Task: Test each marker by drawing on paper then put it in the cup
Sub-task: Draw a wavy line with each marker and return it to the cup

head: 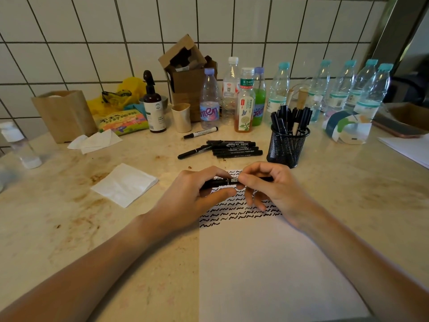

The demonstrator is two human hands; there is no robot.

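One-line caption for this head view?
Both hands hold a black marker over squiggle-covered paper, near loose markers and a mesh cup.

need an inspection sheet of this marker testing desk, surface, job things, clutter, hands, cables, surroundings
surface: beige stone-look counter, brown stains on its left part
job's things: white paper sheet with rows of black squiggles; black marker held level over it; loose black markers lying behind; black mesh cup holding markers
clutter: row of clear plastic bottles, open cardboard box, folded white tissue
grippers: left hand and right hand both grip the marker
cables: nothing seen
surroundings: white tiled wall
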